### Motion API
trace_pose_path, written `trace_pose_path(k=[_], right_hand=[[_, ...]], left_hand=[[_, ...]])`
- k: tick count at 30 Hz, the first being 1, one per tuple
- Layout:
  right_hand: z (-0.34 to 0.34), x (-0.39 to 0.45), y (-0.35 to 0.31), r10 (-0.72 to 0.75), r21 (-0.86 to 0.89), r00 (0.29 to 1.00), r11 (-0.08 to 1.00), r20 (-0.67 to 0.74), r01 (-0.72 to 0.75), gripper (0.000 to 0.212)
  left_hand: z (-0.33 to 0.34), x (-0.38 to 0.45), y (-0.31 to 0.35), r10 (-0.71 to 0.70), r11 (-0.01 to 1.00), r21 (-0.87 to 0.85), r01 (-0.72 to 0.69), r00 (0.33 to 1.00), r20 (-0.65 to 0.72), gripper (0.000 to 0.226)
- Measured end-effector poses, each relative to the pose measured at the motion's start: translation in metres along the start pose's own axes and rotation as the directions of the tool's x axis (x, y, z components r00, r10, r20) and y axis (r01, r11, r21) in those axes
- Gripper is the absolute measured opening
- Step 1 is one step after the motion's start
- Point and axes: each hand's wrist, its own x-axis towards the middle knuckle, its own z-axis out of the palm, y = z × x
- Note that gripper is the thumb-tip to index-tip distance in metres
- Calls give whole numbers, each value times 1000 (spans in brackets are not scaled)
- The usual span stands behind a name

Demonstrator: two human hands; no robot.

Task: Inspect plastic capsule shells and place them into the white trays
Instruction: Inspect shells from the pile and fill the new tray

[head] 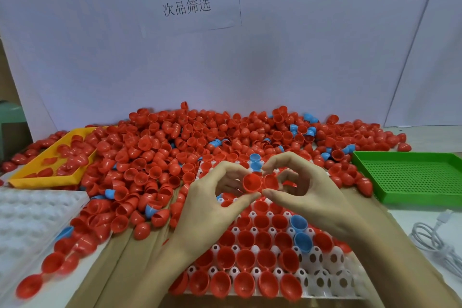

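Both hands are raised together over the white tray [322,280], which lies at the front centre. My left hand [212,205] pinches a red capsule shell [252,183] between thumb and fingers, its hollow facing me. My right hand [305,195] pinches a second red shell [271,181] right beside it; the two shells touch. The tray's sockets hold several red shells [246,260] and a few blue shells [300,231], with empty sockets at its right.
A big heap of loose red and blue shells [180,147] covers the table behind the tray. A yellow tray [50,167] with red shells lies at the left, a green perforated tray [412,177] at the right. Another white tray [30,217] sits front left, a white cable [435,240] front right.
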Motion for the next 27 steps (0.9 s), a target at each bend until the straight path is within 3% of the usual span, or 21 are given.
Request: trace_pose_path(k=[7, 15, 19, 23, 27], right_hand=[[3, -1, -5, -15, 22, 1000, 1000, 4, 15, 33], [2, -3, -12, 30, 64, 997, 997, 67, -34, 23], [8, -3, -10, 14, 13, 997, 1000, 73, -15, 18], [9, -2, -6, 4, -73, 999, 997, 47, -1, 15], [-1, -5, -5, 29, -170, 999, 985, -21, -32, 15]], left_hand=[[-1, 2, 0, -78, 985, -152, 77, 997, -2, 24], [0, 2, -6, -121, 975, -196, 106, 990, -69, 24], [3, 1, -8, -100, 985, -146, 96, 995, -18, 20], [3, 0, -16, -116, 993, -31, 117, 993, 27, 33], [-7, 5, -21, -135, 991, 9, 136, 990, -44, 23]])
